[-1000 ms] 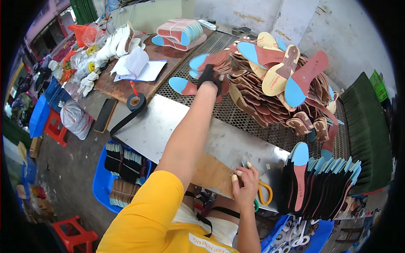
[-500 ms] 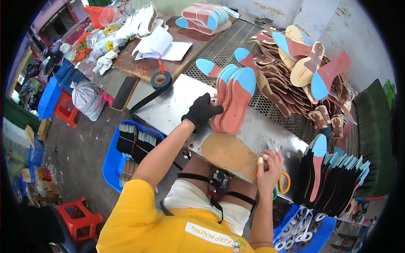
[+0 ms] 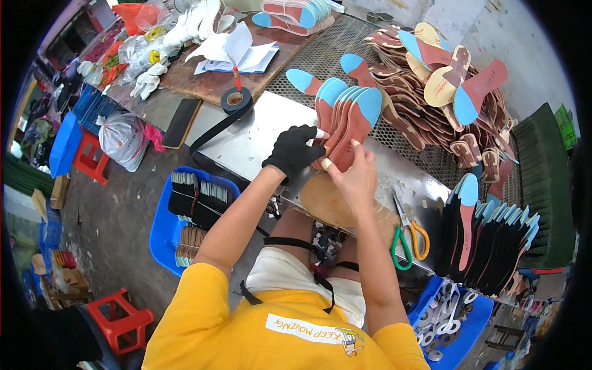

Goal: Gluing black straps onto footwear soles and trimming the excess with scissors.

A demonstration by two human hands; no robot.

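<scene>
A fanned stack of red insoles with light blue toe ends (image 3: 351, 120) lies on the metal tabletop (image 3: 240, 140) in front of me. My left hand (image 3: 291, 151), in a black glove with bare fingertips, has its fingers closed at the stack's left edge. At the near heel end, my right hand (image 3: 357, 176) pinches the insoles between thumb and fingers; pale covers sit on some fingertips. A tan oval board (image 3: 317, 196) lies under my right wrist, partly hidden. Scissors (image 3: 408, 237) with one green and one orange handle rest right of my right forearm.
A large heap of brown insoles (image 3: 407, 114) covers the mesh surface at the right. Black insoles (image 3: 487, 240) stand in a row at the near right. Black tape roll (image 3: 236, 100) sits at the left. Blue bins (image 3: 161, 231) flank my legs below the table.
My right hand has moved up and left from beside the tan board onto the insoles' heel ends, uncovering the scissors. The stack is more fanned out than before.
</scene>
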